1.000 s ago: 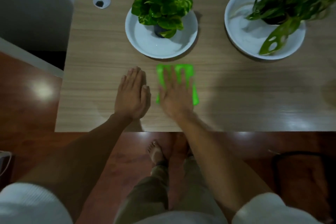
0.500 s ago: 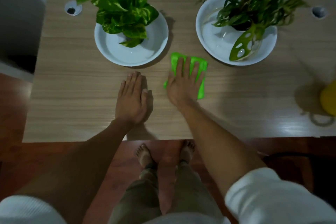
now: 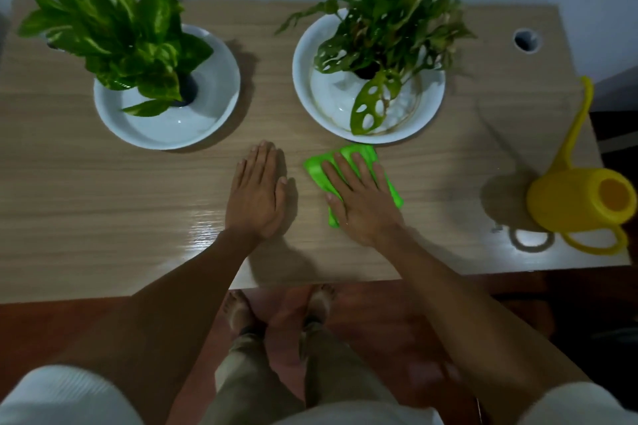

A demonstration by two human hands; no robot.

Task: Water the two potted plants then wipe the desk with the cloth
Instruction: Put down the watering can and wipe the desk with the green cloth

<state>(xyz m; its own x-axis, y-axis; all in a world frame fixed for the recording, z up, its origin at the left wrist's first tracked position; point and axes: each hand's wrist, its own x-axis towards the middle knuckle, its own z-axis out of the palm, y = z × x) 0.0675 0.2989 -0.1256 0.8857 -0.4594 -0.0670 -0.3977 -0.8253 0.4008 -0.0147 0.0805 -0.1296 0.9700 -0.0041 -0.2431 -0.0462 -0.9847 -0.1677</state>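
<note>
Green cloth (image 3: pixel 352 179) is lying pressed flat under the spread right hand (image 3: pixel 362 198) just before the right bowl (image 3: pixel 428 114), the left hand (image 3: pixel 257 195) is resting flat on bare desk (image 3: pixel 86 200) beside it, and open wood is stretching rightward to the can (image 3: pixel 580 200).

Desk (image 3: pixel 103 203): pale wood grain. Cloth (image 3: pixel 386 179): bright green. Left of the cloth, a plant (image 3: pixel 114 31) with green, cream-streaked leaves in a white bowl (image 3: pixel 214 103). Behind the cloth, a dark green holed-leaf plant (image 3: pixel 386 21) in a white bowl (image 3: pixel 431 103). Right of the cloth, a yellow watering can (image 3: pixel 573 197).
</note>
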